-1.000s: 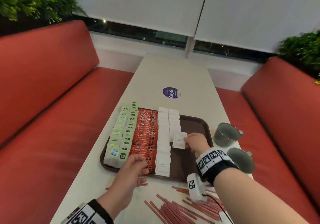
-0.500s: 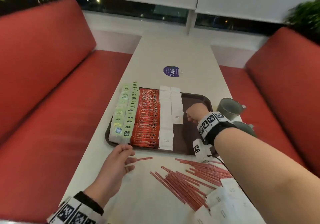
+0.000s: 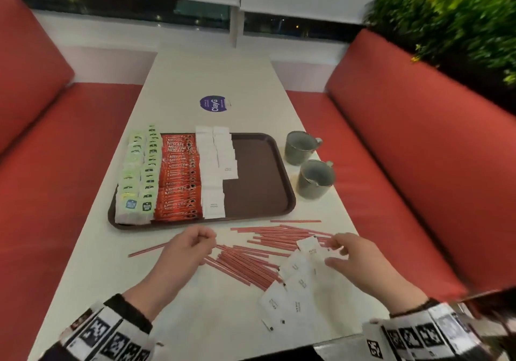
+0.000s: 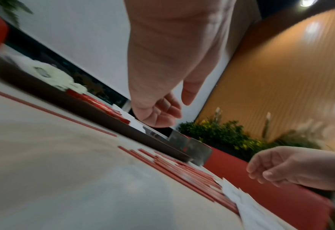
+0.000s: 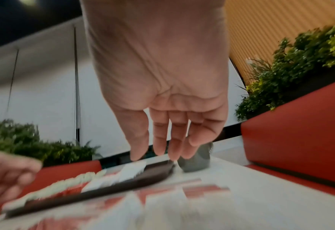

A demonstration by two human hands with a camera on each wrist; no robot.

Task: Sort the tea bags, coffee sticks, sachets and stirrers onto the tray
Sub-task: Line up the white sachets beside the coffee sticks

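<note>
Your right hand [image 3: 360,260] hovers with loose, empty fingers over the loose sachets [image 3: 300,285] because the tray [image 3: 259,193]'s second white column is short, while your left hand [image 3: 185,251], curled on nothing, waits above the stirrers [image 3: 251,265].

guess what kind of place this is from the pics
Probably a café or office lounge booth: red upholstered bench seats flank a long white table, leafy planters sit behind the seats, and two grey mugs stand beside a brown serving tray.
</note>
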